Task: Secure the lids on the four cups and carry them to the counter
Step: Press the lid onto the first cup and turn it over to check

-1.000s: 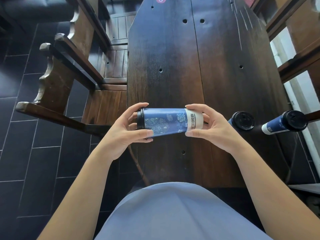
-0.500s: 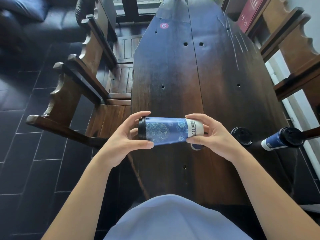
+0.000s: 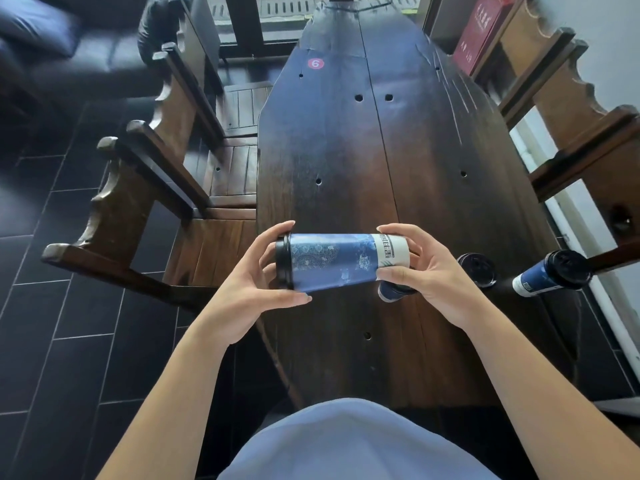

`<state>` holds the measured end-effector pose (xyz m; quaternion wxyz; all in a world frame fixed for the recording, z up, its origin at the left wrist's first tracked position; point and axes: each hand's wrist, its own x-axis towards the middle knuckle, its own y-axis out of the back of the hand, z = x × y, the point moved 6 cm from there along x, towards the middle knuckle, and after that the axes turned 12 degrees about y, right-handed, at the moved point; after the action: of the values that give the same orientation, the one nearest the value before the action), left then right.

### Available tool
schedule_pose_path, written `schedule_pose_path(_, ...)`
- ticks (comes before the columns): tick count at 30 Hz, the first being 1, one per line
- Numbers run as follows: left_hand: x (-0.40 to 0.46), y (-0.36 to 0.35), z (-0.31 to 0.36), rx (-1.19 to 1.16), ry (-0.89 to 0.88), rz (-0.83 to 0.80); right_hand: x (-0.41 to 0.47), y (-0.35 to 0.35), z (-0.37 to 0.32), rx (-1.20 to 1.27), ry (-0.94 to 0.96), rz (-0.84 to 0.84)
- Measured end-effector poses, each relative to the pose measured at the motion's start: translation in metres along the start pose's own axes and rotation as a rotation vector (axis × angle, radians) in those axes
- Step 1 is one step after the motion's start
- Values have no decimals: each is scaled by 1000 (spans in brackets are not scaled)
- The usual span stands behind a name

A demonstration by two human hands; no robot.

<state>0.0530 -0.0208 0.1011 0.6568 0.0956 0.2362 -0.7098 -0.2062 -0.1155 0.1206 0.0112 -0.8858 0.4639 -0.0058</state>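
Observation:
Both my hands hold a blue patterned paper cup (image 3: 336, 261) sideways above the dark wooden table (image 3: 363, 150). Its black lid (image 3: 283, 263) points left. My left hand (image 3: 252, 289) grips the lid end, fingers curled around the rim. My right hand (image 3: 426, 275) grips the white-banded base. Under my right hand a second blue cup (image 3: 393, 292) shows only partly. A third cup with a black lid (image 3: 476, 268) stands on the table to the right. A fourth lidded blue cup (image 3: 550, 273) appears further right.
Carved wooden chairs (image 3: 145, 188) line the table's left side, and wooden chair frames (image 3: 571, 133) stand on the right. A red number-6 sticker (image 3: 315, 63) marks the far tabletop. Dark floor tiles (image 3: 69, 306) lie to the left. A red sign (image 3: 476, 36) leans at the far right.
The camera view has tilted upward, showing more of the far table. The cup stays held sideways between both hands, with my grip hardly altered.

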Motion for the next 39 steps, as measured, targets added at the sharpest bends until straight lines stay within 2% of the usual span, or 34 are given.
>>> schedule_pose_path(5,-6,8,-3,16,-9,2,-15,-15,1,9,-14,45)
schedule_pose_path(14,-18,-12,-9,19,49,-13,-33,-14,-6,5,59,-10)
schedule_pose_path(22,-34,-36,-11,92,-60,158,-38,5,5,32,-6,-56)
schedule_pose_path(29,-47,-57,-21,10,40,259,-44,14,3,36,71,-188)
schedule_pose_path(32,-48,-60,-23,1,56,255,-42,18,3,43,65,-175)
schedule_pose_path(39,-40,-51,-9,57,-29,191,-38,12,6,27,16,-129)
